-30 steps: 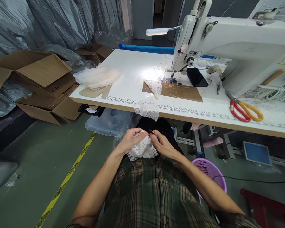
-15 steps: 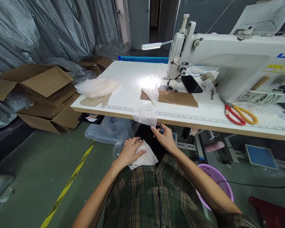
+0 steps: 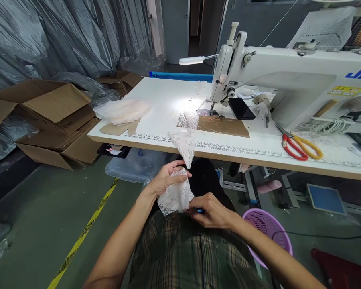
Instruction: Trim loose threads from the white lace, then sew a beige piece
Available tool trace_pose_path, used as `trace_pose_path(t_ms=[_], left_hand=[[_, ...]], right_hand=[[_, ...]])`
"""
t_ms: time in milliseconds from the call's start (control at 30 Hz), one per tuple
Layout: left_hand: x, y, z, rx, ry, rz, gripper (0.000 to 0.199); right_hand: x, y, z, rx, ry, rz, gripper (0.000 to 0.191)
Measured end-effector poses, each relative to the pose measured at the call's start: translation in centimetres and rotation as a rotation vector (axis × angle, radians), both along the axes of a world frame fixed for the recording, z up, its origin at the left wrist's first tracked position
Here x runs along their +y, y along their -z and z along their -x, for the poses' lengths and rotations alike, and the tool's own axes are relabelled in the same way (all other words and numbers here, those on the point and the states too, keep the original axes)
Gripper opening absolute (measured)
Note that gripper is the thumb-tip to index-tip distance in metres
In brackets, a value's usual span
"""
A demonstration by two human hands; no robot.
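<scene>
My left hand pinches a white lace piece between thumb and fingers above my lap. From its top, a strip of white lace runs up over the table edge toward the sewing machine's needle area. My right hand is closed around small blue-handled thread snips, mostly hidden by the fingers. Their tip end is beside the lower right edge of the lace; whether the blades touch it, I cannot tell. The white sewing machine stands on the table, with brown cardboard beneath its needle.
Red and yellow-handled scissors and a black phone lie on the white table. Sheer pale fabric is piled at its left end. A purple basket stands on the floor at right, cardboard boxes at left.
My left hand has lifted the lace from my lap and now pinches its upper part. My right hand has moved down from the table edge to the lace's lower right side, still holding the snips.
</scene>
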State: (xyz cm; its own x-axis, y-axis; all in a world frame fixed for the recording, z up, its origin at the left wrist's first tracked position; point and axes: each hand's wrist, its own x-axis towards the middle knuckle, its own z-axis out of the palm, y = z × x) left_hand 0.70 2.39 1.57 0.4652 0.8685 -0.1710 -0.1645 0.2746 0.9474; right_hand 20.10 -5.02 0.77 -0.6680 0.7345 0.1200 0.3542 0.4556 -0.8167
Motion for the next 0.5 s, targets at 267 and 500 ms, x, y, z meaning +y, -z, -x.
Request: trace_pose_path(t_ms=[267, 500], left_hand=[[-1.0, -0.1, 0.3, 0.257, -0.042, -0.096, 0.034], [-1.2, -0.4, 0.2, 0.242, -0.033, -0.128, 0.031]], right_hand=[[4.3, 0.4, -0.7, 0.077, 0.313, 0.104, 0.047], [6.5, 0.8, 0.9, 0.078, 0.313, 0.049, 0.048]])
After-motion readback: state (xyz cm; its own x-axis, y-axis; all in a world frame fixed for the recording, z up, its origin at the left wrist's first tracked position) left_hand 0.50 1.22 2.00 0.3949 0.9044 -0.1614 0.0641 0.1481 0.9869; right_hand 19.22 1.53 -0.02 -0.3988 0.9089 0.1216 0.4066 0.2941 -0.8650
